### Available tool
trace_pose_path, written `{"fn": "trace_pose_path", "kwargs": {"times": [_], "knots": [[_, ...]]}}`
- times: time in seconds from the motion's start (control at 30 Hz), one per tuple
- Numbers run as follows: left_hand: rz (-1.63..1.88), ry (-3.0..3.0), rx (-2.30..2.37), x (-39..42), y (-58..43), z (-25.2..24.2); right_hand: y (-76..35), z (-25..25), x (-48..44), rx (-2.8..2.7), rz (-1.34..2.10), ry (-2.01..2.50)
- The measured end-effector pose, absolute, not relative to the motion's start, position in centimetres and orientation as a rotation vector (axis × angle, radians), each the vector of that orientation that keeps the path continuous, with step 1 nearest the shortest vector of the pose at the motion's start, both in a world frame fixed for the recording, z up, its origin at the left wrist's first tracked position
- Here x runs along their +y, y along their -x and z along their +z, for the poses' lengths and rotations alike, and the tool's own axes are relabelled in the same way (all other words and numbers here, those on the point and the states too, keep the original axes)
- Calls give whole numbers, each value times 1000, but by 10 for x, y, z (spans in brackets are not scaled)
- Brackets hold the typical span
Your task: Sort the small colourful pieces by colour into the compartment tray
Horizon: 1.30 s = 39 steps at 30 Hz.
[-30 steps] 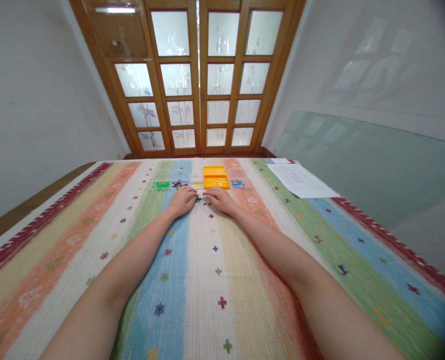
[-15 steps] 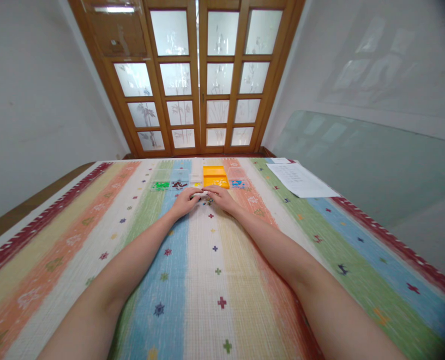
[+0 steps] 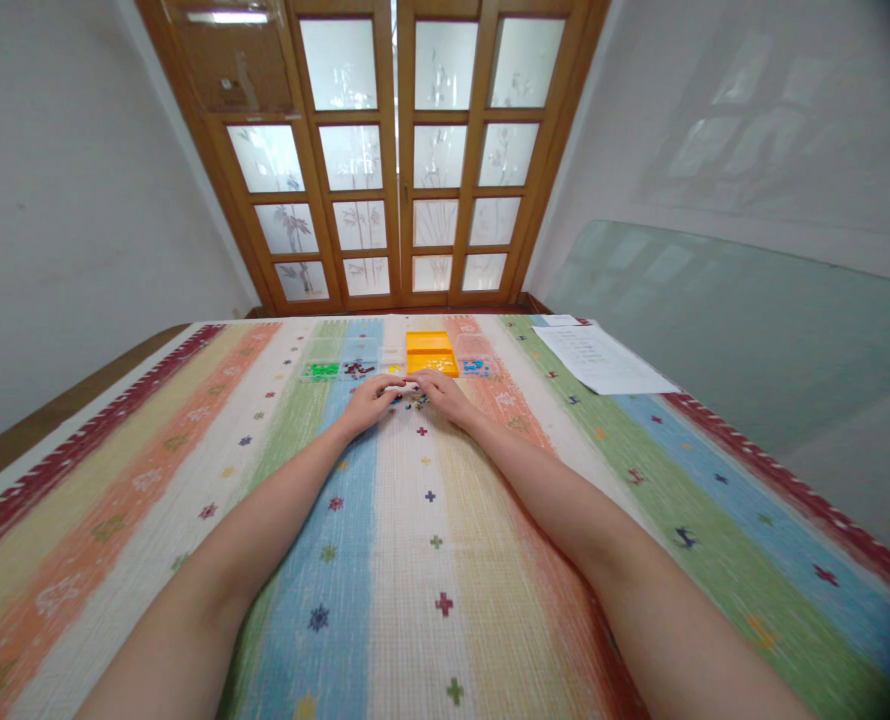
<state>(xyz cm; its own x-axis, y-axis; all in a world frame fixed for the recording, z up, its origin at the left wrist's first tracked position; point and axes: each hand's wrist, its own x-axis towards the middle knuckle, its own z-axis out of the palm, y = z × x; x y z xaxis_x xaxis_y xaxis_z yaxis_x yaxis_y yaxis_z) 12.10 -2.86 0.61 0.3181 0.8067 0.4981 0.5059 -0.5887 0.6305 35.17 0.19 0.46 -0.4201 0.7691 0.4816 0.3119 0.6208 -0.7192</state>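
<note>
Presently, left hand (image 3: 370, 402) and right hand (image 3: 441, 394) close together at center frame, fingertips nearly meeting; cannot tell whether either grips anything. Small mixed-color pieces (image 3: 417, 403) lie between them on the cloth-covered desk (image 3: 407, 560). Just above center: orange box (image 3: 431, 341); green pieces (image 3: 324, 371) farther left, blue pieces (image 3: 476, 368) right.

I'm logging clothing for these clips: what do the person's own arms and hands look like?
The left hand and right hand are ungloved. The left arm and right arm show no sleeve, watch or bracelet. Whether rings are worn, I cannot tell.
</note>
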Motion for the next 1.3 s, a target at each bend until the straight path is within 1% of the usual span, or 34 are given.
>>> {"fn": "trace_pose_path", "kwargs": {"times": [0.2,0.43,0.57,0.87,1.3], "knots": [[1100,-2317,1371,-24,-113,1,-357,4,2,-1893,657,982],[876,-2643,1175,-32,-121,6,-360,1,8,-1790,592,1092],[728,-2722,1146,-34,-128,2,-360,-3,14,-1737,577,1145],[484,-2775,1297,-33,-134,-1,-359,1,11,-1709,607,1178],[579,-2761,1359,-36,-131,6,-360,1,11,-1698,606,1165]]}}
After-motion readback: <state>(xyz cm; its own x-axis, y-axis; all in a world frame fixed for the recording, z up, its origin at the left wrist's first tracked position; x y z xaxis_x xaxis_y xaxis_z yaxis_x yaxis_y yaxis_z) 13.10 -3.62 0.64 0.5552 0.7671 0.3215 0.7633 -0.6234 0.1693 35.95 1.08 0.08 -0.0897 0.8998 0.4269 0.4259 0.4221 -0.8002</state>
